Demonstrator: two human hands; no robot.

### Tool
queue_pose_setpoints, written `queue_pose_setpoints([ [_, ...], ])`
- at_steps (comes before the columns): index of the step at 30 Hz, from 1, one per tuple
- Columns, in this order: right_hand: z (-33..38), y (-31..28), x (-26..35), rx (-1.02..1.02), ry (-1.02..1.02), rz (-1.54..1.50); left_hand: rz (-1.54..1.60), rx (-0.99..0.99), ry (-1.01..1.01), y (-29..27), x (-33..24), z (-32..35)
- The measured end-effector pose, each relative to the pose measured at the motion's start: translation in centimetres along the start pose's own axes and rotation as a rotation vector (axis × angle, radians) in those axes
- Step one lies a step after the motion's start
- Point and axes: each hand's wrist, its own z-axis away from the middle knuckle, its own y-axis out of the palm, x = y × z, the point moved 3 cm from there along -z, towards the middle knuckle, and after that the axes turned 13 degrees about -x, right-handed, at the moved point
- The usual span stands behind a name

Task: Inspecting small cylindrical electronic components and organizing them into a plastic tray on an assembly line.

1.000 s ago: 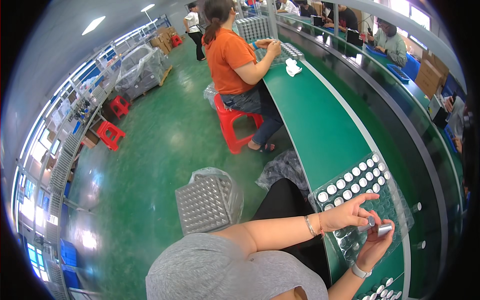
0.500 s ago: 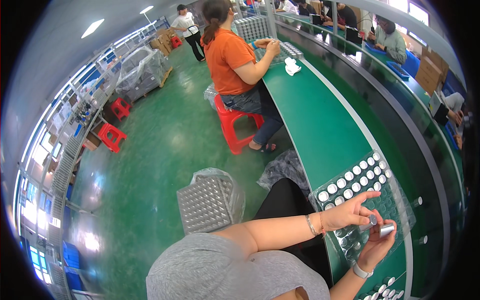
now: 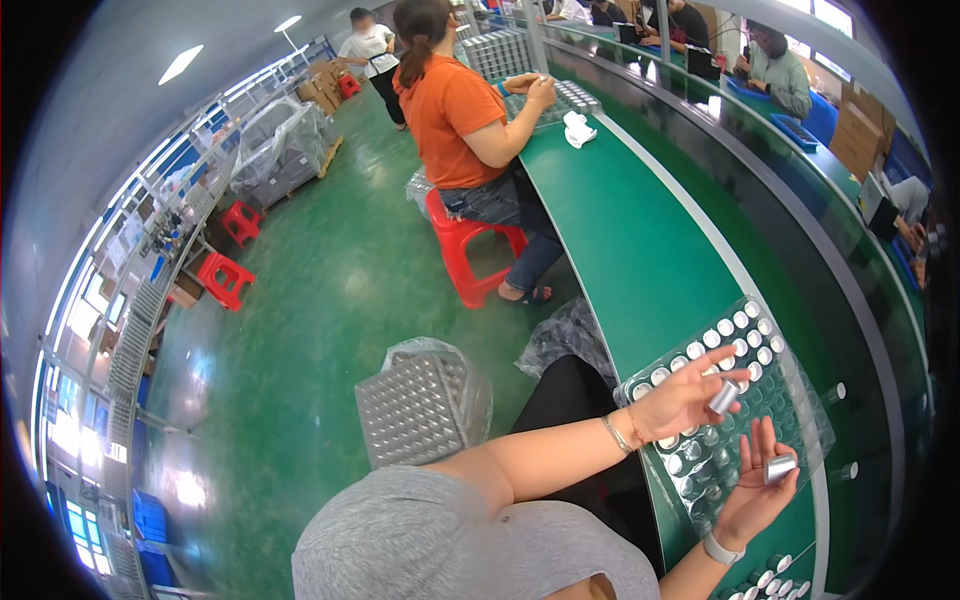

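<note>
1. The left-hand cylinder (image 3: 724,398) was smooth, shiny and silver, metallic in look; the right-hand cylinder (image 3: 779,468) matched it in short, round shape and gloss; both were above a thin, transparent plastic tray (image 3: 800,403) moulded in rows of round cups.
2. The left hand (image 3: 680,405) had some fingers clamped on its cylinder, the others stretched apart toward two o'clock; the right hand (image 3: 755,490), at five o'clock from the left, gripped its own cylinder at the thumb side, the remaining fingers apart and raised toward twelve.
3. The left-hand cylinder was tilted, its long axis running roughly from seven to one o'clock; the right-hand cylinder lay nearer level, its axis roughly from nine to three; which end was the top, I could not tell.
4. Pale-topped cylinders (image 3: 725,327) filled rows on the tray's twelve o'clock side; loose cylinders (image 3: 765,579) were grouped at six o'clock from the right hand.
5. The worktop (image 3: 620,225) was smooth and green, with a pale edge strip curving away toward eleven o'clock; a co-worker in an orange shirt (image 3: 445,110) sat there on a red stool (image 3: 463,240); grey dimpled trays (image 3: 405,410) in filmy plastic stood on the glossy green floor (image 3: 300,340) at nine o'clock from the hands.
</note>
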Motion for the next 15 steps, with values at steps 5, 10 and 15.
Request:
queue_pose_setpoints([
  [5,-0.3,0.3,-0.3,-0.036,0.009,0.02,-0.162,0.008,0.11,1.1,-0.5,0.3],
  [10,-0.3,0.5,0.0,-0.034,0.031,-0.057,-0.144,0.178,-0.102,2.7,1.6,0.9],
  [15,0.1,1.1,0.1,0.15,0.122,-0.129,-0.104,0.217,-0.109,3.3,2.3,1.0],
])
